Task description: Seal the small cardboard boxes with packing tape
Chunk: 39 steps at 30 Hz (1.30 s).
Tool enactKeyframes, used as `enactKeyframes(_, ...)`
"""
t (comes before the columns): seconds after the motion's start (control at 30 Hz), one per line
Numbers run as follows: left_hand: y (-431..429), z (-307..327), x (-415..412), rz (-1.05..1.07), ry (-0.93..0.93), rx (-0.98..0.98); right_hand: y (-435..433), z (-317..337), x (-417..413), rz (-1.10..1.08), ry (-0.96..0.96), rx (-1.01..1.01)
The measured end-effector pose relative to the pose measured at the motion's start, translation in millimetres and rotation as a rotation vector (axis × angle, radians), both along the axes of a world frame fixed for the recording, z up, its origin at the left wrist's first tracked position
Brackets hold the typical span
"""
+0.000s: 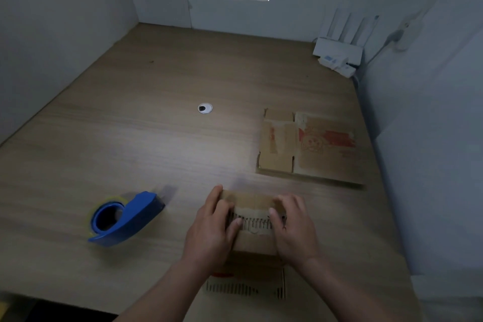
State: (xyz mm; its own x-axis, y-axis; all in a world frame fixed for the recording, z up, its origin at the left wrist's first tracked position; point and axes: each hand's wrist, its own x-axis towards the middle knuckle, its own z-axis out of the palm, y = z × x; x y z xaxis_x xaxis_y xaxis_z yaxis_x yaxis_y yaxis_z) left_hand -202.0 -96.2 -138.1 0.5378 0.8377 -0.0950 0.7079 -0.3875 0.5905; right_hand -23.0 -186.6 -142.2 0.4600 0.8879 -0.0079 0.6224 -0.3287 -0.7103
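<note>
Small cardboard box [252, 206] near desk [156, 138] front, left hand [211, 225] and right hand [292, 227] curled round its sides — probably holding flaps shut for taping. Blue tape dispenser [125, 217] lies left — within reach.

Both hands meet on a small cardboard box [252, 219] at the near edge of the wooden desk [130, 125]. The left hand [211, 227] holds its left side and the right hand [294, 227] its right side, thumbs on top; the blur makes the fingers hard to read, but they seem curled over the box. A blue tape dispenser [125, 217] lies to the left, apart from the hands. A flattened cardboard box [311, 149] with red print lies farther back on the right.
</note>
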Motion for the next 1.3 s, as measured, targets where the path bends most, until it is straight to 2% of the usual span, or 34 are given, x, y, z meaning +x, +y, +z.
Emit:
enactKeyframes(0.23, 29.4, 1.5, -2.1, -0.091, 0.001, -0.01, -4.8, 15.7, 1.1, 0.25, -0.038, -0.355)
enactKeyframes(0.43, 50.0, 4.1, -5.3, -0.181, 0.021, -0.084, 11.4, 29.2, -0.4, 0.223, -0.149, -0.423)
enactKeyframes(0.53, 57.1, 12.5, -25.4, -0.222, -0.034, -0.101, 8.3, 34.3, -2.2, 0.204, -0.192, -0.459)
enactKeyframes(0.57, 60.1, 14.0, -40.2, -0.194, -0.057, -0.063, 7.3, 35.5, -3.7, 0.197, -0.195, -0.465)
enactKeyframes(0.63, 68.5, 12.8, -78.1, -0.135, -0.058, 0.144, 5.9, 35.5, -5.6, 0.178, -0.196, -0.472)
enactKeyframes(0.7, 77.2, 1.8, -120.6, -0.091, 0.013, 0.342, 3.9, 35.7, -6.7, 0.16, -0.162, -0.472)
enactKeyframes(0.73, 80.3, -4.4, -140.5, -0.05, 0.062, 0.366, 2.8, 34.7, -6.0, 0.153, -0.145, -0.464)
enactKeyframes(0.87, 83.1, -28.4, -191.1, 0.047, 0.306, 0.284, 1.5, 26.6, -4.3, 0.125, -0.136, -0.409)
enactKeyframes(1.03, 88.9, -36.4, -190.9, 0.176, 0.487, 0.105, 4.7, 24.9, -10.5, 0.116, -0.139, -0.41)
enactKeyframes(1.23, 102.3, -37.4, -180.4, 0.299, 0.403, -0.087, 3.4, 25.6, -13.5, 0.127, -0.12, -0.387)
enactKeyframes(1.3, 100.4, -32.2, -175.3, 0.304, 0.356, -0.063, 3.9, 27.8, -13.9, 0.145, -0.114, -0.382)
